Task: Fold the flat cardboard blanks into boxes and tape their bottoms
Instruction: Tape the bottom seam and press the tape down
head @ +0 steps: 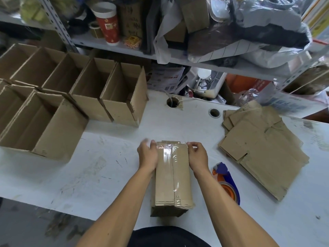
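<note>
— Box (172,175) first: where does it sit?

— Low in the middle of the frame, on the white table (110,166), bottom side up. Its bottom flaps are closed and a strip of clear tape (167,154) runs along the centre seam, shining near the far end.

— And the hands?

— Both are at the far end of that box. The left hand (147,155) lies against the left edge with fingers fairly straight; the fingertips are blurred, so I cannot tell whether they press the tape end or only touch the cardboard. The right hand (196,154) is at the right far corner, fingers curled, thumb and forefinger seeming to pinch at the corner edge.

— Where is the dispenser?

— A blue and orange tape dispenser (227,182) lies on the table just right of the box, partly behind the right forearm, held by neither hand.

— Any blanks left?

— A loose pile of flat cardboard blanks (263,154) lies at the right of the frame, well apart from the box.

— Finished ones?

— Open-topped folded boxes (74,97) stand in rows at the upper left, side by side and touching.

— Behind all that?

— A metal shelf (124,49) across the top, crowded with bags and a red paper cup (107,24).
</note>
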